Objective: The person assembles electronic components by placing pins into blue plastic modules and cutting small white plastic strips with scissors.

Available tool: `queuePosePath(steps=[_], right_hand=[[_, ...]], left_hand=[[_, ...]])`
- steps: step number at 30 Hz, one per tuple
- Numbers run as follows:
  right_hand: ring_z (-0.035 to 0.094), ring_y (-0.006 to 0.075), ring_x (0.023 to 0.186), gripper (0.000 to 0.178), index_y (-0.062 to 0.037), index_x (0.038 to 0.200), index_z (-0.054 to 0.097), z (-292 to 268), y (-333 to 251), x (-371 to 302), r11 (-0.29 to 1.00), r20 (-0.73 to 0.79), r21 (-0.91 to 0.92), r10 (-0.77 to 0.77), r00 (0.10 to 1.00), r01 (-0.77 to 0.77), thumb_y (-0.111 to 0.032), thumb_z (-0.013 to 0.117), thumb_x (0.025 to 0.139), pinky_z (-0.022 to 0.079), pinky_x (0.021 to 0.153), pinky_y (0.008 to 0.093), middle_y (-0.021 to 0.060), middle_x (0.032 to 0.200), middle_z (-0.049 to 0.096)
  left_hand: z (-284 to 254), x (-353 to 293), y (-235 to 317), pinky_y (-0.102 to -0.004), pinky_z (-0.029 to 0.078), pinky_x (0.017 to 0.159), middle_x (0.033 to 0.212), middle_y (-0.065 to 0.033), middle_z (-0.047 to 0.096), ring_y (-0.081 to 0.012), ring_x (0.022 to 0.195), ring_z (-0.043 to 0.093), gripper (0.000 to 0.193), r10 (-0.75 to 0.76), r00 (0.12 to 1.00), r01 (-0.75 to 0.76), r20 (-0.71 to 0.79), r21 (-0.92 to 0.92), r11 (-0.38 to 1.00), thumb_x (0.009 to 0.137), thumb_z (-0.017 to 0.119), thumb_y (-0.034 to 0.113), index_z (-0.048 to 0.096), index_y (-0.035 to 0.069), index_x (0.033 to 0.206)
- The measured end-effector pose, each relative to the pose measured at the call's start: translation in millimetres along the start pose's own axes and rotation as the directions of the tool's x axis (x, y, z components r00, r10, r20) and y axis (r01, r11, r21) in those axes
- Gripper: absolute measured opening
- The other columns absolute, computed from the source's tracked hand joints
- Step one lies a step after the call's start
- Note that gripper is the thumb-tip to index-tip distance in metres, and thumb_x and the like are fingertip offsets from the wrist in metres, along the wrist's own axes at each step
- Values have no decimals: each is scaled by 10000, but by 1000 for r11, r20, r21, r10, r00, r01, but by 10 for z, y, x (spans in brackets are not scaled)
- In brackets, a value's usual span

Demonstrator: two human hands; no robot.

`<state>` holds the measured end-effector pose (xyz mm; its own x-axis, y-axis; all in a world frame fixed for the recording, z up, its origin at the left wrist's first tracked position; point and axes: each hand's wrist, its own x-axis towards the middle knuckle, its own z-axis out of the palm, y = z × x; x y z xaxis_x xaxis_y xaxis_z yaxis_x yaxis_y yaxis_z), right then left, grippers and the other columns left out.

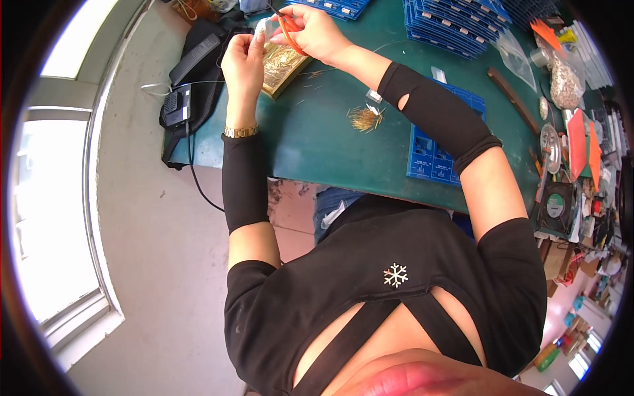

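My right hand, at the top of the view, is closed around orange-handled scissors. Their dark end points up and left. Beside it, my left hand pinches a small whitish, partly clear piece between thumb and fingers; its kind cannot be made out. Just below both hands sits a shallow yellowish box of thin gold-coloured pins or wire pieces. A loose pile of similar thin pieces lies on the green table, to the right of the box.
Blue boards are stacked at the back, and another blue board lies under my right forearm. A black bag and a black boxed device with a cable are at the left edge. Bags, a fan and clutter line the right.
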<state>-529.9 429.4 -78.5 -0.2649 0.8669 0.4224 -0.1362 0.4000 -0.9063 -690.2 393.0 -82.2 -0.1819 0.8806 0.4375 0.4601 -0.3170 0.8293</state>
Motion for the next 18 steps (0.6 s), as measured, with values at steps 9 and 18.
queuePosePath(steps=[9, 18], right_hand=[[620, 140, 908, 413, 36, 1177, 529, 64, 90, 47, 990, 47, 132, 46, 998, -52, 24, 679, 792, 512, 804, 275, 80, 1004, 646], [615, 150, 924, 397, 51, 1194, 524, -91, 114, 18, 999, -13, -46, 26, 1000, -27, 44, 625, 809, 505, 814, 274, 94, 1027, 643]], left_hand=[[24, 3, -34, -215, 421, 527, 692, -15, 622, -51, 588, 524, 243, -76, 990, 105, 116, -271, 957, 929, 634, 231, 600, 2, 854], [-8, 27, -28, -198, 417, 535, 694, -4, 615, -45, 593, 521, 233, -87, 996, 90, 24, -276, 957, 929, 634, 218, 598, 7, 838]])
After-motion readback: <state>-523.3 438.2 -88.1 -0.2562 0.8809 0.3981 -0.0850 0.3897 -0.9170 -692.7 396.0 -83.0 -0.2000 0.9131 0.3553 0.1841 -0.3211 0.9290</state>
